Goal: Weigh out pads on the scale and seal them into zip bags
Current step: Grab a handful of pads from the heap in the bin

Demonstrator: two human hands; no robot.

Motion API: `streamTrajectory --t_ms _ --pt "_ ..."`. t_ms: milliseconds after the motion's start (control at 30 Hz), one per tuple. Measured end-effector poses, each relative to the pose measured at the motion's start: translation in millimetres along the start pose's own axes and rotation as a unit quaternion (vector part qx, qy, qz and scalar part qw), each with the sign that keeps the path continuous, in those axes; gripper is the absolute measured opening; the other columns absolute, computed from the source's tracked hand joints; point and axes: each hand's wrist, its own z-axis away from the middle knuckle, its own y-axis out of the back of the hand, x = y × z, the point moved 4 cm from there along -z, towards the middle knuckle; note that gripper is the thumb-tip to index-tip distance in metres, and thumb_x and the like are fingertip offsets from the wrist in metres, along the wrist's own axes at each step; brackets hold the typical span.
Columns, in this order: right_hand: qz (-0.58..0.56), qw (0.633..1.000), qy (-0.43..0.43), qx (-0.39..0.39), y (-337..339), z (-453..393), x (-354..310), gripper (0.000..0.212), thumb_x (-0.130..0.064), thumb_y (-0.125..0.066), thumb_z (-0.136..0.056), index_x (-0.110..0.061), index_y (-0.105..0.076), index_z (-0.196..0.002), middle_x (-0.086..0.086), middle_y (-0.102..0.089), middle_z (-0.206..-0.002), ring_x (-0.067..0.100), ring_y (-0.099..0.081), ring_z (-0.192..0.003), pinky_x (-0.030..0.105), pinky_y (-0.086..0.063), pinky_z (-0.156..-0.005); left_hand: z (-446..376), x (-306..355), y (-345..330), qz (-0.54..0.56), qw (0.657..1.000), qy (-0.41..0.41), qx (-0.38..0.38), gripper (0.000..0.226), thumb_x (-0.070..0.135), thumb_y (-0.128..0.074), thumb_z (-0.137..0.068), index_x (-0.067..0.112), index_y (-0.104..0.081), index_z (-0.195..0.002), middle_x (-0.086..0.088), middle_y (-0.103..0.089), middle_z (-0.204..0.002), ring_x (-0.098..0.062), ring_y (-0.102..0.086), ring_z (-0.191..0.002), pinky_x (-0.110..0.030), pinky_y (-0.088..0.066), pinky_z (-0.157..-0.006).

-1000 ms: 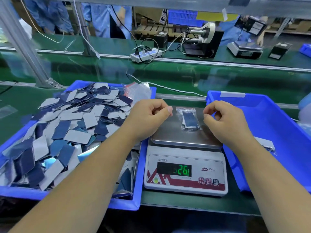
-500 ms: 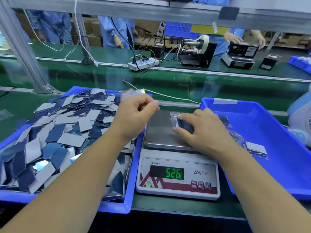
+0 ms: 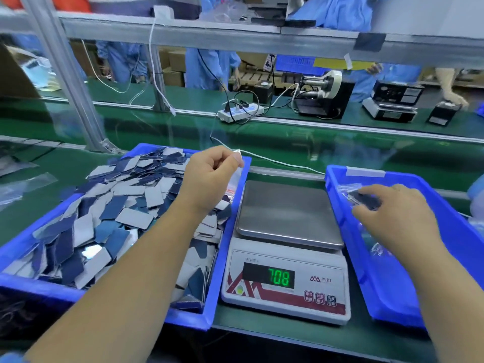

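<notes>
My left hand (image 3: 209, 176) hovers over the right end of a blue bin (image 3: 183, 318) heaped with blue and grey pads (image 3: 110, 205). It pinches the top of an empty clear zip bag (image 3: 235, 180), which hangs down beside the bin's far corner. The scale (image 3: 285, 279) stands between the two bins; its steel pan (image 3: 288, 210) is bare and the display reads 708. My right hand (image 3: 392, 216) reaches over the right blue bin (image 3: 387, 284) and holds a filled bag of dark pads (image 3: 364, 199) at its fingertips.
More sealed bags (image 3: 377, 247) lie in the right bin. Behind runs a green conveyor with a white cable (image 3: 275, 161), a power strip (image 3: 237, 112), a tape dispenser (image 3: 324, 93) and another scale (image 3: 390, 108). An aluminium post (image 3: 65, 82) stands back left; loose clear bags (image 3: 23, 184) lie at left.
My right hand took the filled bag off the scale pan and carried it right, over the right bin. My left hand lifted slightly with an empty bag. The pan is now bare.
</notes>
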Motion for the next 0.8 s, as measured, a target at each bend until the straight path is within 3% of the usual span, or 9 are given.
streamTrajectory --t_ms 133,200,333,467,567,667,800 --pt "0.075 0.989 -0.059 -0.110 -4 2 18 0.026 -0.057 -0.054 -0.084 -0.036 -0.068 -0.088 0.001 -0.055 -0.091 0.032 -0.049 -0.098 0.037 -0.050 -0.072 -3 3 7 0.025 0.998 0.035 0.040 0.029 0.024 -0.058 -0.089 0.026 -0.068 -0.062 0.015 -0.039 -0.048 -0.009 -0.032 -0.051 -0.032 -0.042 -0.066" --pt "0.044 0.993 -0.041 -0.097 -5 3 6 0.027 -0.057 -0.055 -0.087 -0.033 -0.062 -0.078 0.001 -0.053 -0.088 0.032 -0.049 -0.097 0.036 -0.045 -0.071 -9 8 13 0.040 0.997 0.046 0.046 0.029 0.027 -0.057 -0.087 0.026 -0.068 -0.060 0.011 -0.042 -0.050 -0.009 -0.034 -0.050 -0.030 -0.045 -0.067" --pt "-0.046 0.994 0.094 -0.023 1 11 -64 0.018 -0.042 -0.062 -0.086 -0.027 -0.060 -0.076 -0.009 -0.045 -0.080 0.024 -0.049 -0.083 0.032 -0.033 -0.065 -23 18 31 0.048 0.997 0.058 0.001 0.032 0.033 -0.056 -0.089 0.027 -0.069 -0.060 0.009 -0.032 -0.047 -0.009 -0.030 -0.043 -0.015 -0.034 -0.044" --pt "-0.068 0.951 0.298 -0.055 -9 26 -163 0.011 -0.036 -0.062 -0.087 -0.026 -0.064 -0.091 -0.007 -0.053 -0.087 0.019 -0.051 -0.090 0.032 -0.040 -0.073 -19 9 53 0.000 0.999 0.041 0.004 0.038 0.027 -0.054 -0.099 0.023 -0.067 -0.063 0.014 -0.034 -0.042 -0.002 -0.034 -0.036 -0.010 -0.032 -0.041" --pt "-0.022 0.913 0.389 -0.125 -31 38 -215 0.032 -0.044 -0.061 -0.087 -0.026 -0.063 -0.113 -0.004 -0.054 -0.099 0.022 -0.050 -0.104 0.034 -0.043 -0.083 -10 -10 66 -0.042 0.997 0.038 0.047 0.037 0.022 -0.052 -0.102 0.016 -0.064 -0.068 0.014 -0.035 -0.036 -0.002 -0.031 -0.035 -0.015 -0.026 -0.041" --pt "0.025 0.880 0.441 -0.173 -54 47 -244 0.054 -0.055 -0.061 -0.082 -0.025 -0.056 -0.128 0.000 -0.054 -0.115 0.024 -0.048 -0.112 0.036 -0.046 -0.088 -11 -17 72 -0.032 0.997 0.027 0.069 0.037 0.020 -0.053 -0.101 0.011 -0.063 -0.068 0.014 -0.037 -0.037 -0.004 -0.027 -0.040 -0.017 -0.027 -0.044" --pt "0.021 0.862 0.442 -0.249 -76 48 -259 0.071 -0.063 -0.068 -0.075 -0.025 -0.050 -0.132 0.001 -0.053 -0.122 0.022 -0.050 -0.114 0.037 -0.048 -0.089 -13 -15 70 -0.019 0.997 0.007 0.068 0.037 0.014 -0.052 -0.101 0.015 -0.062 -0.066 0.017 -0.041 -0.036 0.000 -0.038 -0.040 -0.010 -0.029 -0.047"
